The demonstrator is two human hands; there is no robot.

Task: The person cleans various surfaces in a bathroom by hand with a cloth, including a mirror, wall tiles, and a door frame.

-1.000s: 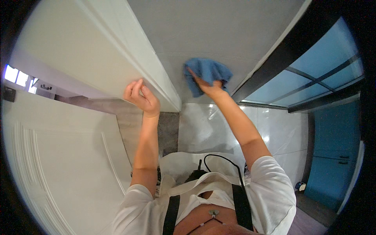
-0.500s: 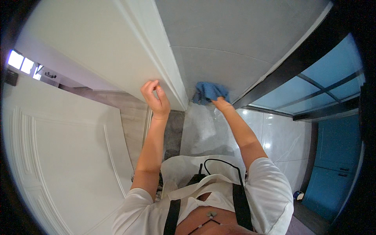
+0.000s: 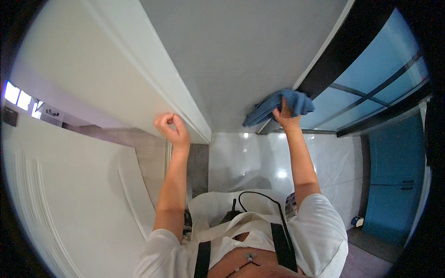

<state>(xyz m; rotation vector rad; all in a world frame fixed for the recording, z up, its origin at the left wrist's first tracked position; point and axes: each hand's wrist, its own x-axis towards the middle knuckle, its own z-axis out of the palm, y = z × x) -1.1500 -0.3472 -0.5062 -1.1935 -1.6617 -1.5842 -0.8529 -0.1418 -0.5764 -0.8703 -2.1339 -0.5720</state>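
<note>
A crumpled blue cloth (image 3: 296, 103) is in my right hand (image 3: 288, 119), its fingers mostly hidden behind the folds. The cloth lies at the border between the grey tiled wall (image 3: 222, 60) and the black frame (image 3: 340, 58) of a glass panel, one end trailing left over the wall. On the left, my left hand (image 3: 172, 129) is curled into a loose fist with nothing visible in it. It is close to the white door frame (image 3: 174, 99); whether it touches the frame, I cannot tell.
A white panelled door (image 3: 83, 185) stands at the left. Bluish glass (image 3: 394, 51) with dark bars is at the upper right, above a blue cabinet (image 3: 394, 167). Shiny grey floor tiles (image 3: 241, 157) lie below the wall. A black cable (image 3: 259, 193) loops at my chest.
My right hand has moved the cloth right and slightly up, from low on the grey wall to the black frame. The view has shifted; my left hand stays curled by the door frame.
</note>
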